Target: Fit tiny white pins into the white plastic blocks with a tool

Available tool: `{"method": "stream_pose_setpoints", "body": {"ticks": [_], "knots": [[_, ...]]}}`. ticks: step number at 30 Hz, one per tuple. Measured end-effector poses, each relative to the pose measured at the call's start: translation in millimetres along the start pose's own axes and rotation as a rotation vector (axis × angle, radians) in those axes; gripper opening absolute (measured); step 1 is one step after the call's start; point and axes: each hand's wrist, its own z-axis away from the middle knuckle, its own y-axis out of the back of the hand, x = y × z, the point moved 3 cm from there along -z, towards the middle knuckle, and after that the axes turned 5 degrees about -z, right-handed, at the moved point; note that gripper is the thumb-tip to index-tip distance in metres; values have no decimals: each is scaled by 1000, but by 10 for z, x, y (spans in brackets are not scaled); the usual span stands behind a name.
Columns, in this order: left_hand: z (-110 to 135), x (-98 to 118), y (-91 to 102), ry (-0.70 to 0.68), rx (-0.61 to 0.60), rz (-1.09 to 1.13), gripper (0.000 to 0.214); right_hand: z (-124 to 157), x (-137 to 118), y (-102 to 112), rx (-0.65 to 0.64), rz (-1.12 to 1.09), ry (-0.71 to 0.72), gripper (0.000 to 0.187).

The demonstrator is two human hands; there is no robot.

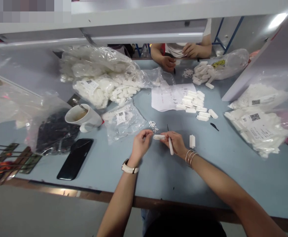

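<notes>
My left hand (142, 142) has thumb and forefinger pinched together beside a small scatter of tiny white pieces (153, 125); whether anything is between the fingertips is too small to tell. In my right hand (176, 143) is an oblong white plastic part (159, 137), its open side facing up towards my left fingertips. The same hand also grips a slim tool with a white handle (171, 146) and a thin dark tip pointing away from me. Just right of that hand lies a white plastic piece (192, 141).
White parts (193, 100) lie heaped beside a printed sheet (162, 98). Bags of white parts stand left (92, 89) and right (259, 128). A mug with a spoon (81, 115), a phone (75, 159) and a dark-filled bag (56, 131) sit left. A co-worker's hands (168, 62) are opposite.
</notes>
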Motion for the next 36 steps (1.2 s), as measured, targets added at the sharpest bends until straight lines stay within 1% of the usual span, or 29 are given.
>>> {"method": "stream_pose_setpoints", "body": {"ticks": [2,5,8,11,18,23,26,30,32,36], "knots": [[33,100,-45,-86,-33,74,15,-2,-2,-2,-2,-10,2,20],[75,187,-129,-174,-62,67,14,-4,-8,2,8,-30,26,20],[97,193,-185,-194,-58,-5,14,-7,-15,12,19,-32,49,19],[105,183,-200,-210,-53,-89,14,-11,-19,16,15,-21,45,19],[125,188,-208,-304,33,-160,16,-16,-31,12,8,-35,24,17],[132,189,-223,-363,85,-157,15,-13,-22,13,16,-28,51,15],[121,176,-220,-322,68,-108,10,-6,-9,7,20,-34,62,16],[103,144,-217,-134,-73,25,26,5,3,-7,24,-18,78,18],[105,150,-212,-66,-130,67,29,10,8,-11,27,-1,83,19],[115,190,-200,-22,-121,91,30,17,21,-21,-9,-15,76,20]]}}
